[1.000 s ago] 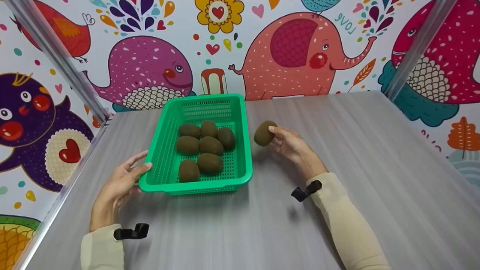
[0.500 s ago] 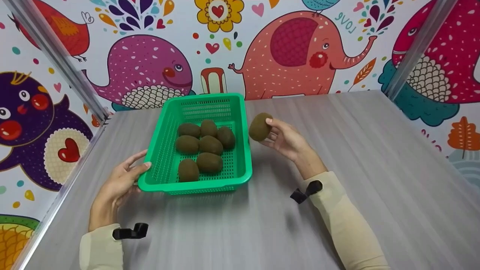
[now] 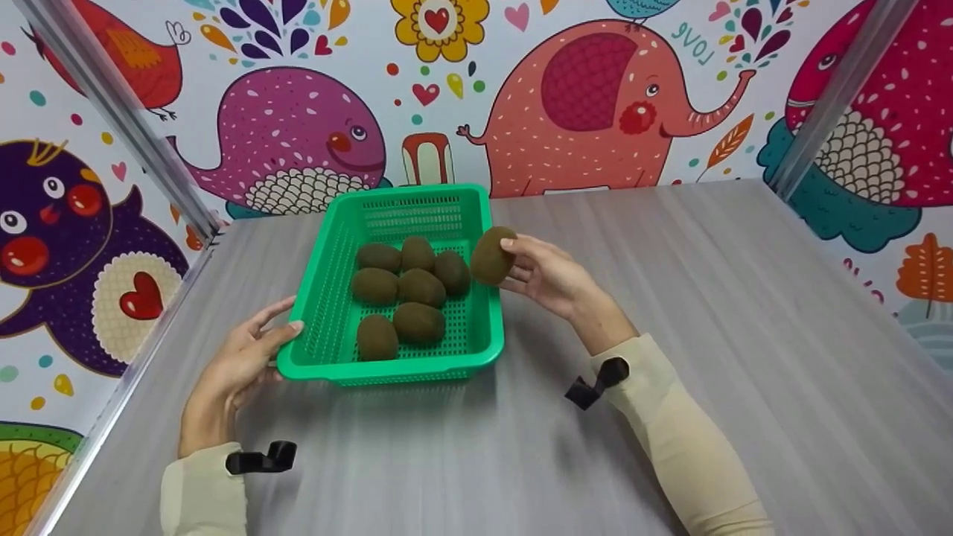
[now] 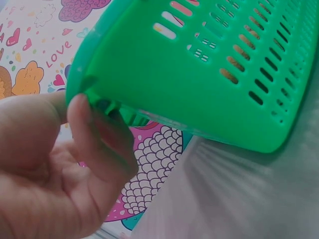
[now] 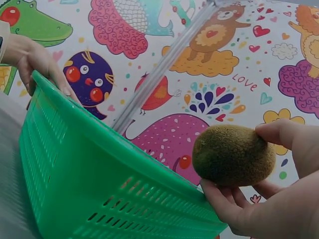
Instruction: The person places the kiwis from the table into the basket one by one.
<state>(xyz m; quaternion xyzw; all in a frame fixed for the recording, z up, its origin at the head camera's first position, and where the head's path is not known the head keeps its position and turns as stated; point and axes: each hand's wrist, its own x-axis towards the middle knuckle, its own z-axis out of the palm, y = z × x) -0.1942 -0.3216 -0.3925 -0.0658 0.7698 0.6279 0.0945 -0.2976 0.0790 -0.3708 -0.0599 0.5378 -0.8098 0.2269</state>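
Note:
A green perforated plastic basket [image 3: 387,368] stands on the table with several brown kiwis [image 3: 421,287] lying in it. My left hand [image 3: 242,361] grips the basket's left rim, thumb on top; in the left wrist view its fingers [image 4: 102,149] curl under that rim. Between thumb and fingers my right hand [image 3: 555,279] holds another kiwi [image 3: 493,257], which overlaps the basket's right rim in the head view. The right wrist view shows this fuzzy kiwi [image 5: 234,155] level with the rim's upper edge, the thumb on its upper side and the fingers below.
The grey wood-grain table [image 3: 521,461] extends in front of and to the right of the basket. Close behind the basket rises a wall [image 3: 447,97] with cartoon animals. Metal posts [image 3: 123,112] stand at the corners. Each sleeve carries a black wrist mount [image 3: 260,458].
My right hand has carried its kiwi leftward and slightly up, from beside the basket to over its right rim. The left hand and the basket stay where they were.

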